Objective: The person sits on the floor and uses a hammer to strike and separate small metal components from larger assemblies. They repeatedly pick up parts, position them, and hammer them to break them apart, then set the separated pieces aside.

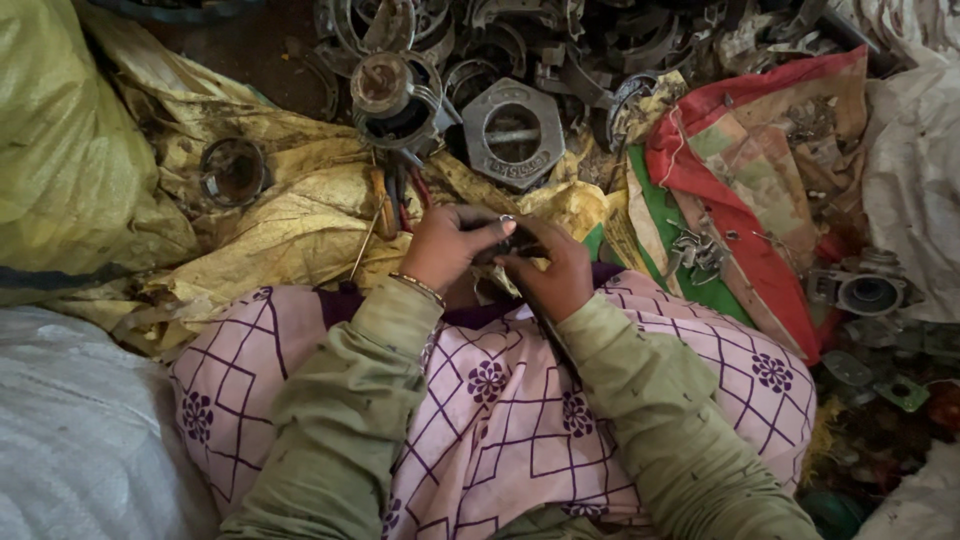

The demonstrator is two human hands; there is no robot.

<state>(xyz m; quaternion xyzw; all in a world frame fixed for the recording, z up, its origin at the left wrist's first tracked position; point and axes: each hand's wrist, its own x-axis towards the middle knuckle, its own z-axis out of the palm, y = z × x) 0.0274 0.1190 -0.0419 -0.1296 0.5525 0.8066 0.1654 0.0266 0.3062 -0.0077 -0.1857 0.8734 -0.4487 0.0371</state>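
Seen from above, the left hand [445, 245] and right hand [548, 270] meet over the lap, fingers clenched on a small dark metal part [497, 240]. Scrap metal castings [512, 130] lie heaped ahead, seemingly unsorted; a few small pieces [697, 252] rest on cloth.

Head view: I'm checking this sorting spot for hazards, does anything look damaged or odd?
Both hands grip a small dark part over the lap. Beyond them, rusty metal rings and a hexagonal casting lie jumbled in a heap on crumpled yellow sacking; nothing else stands out.
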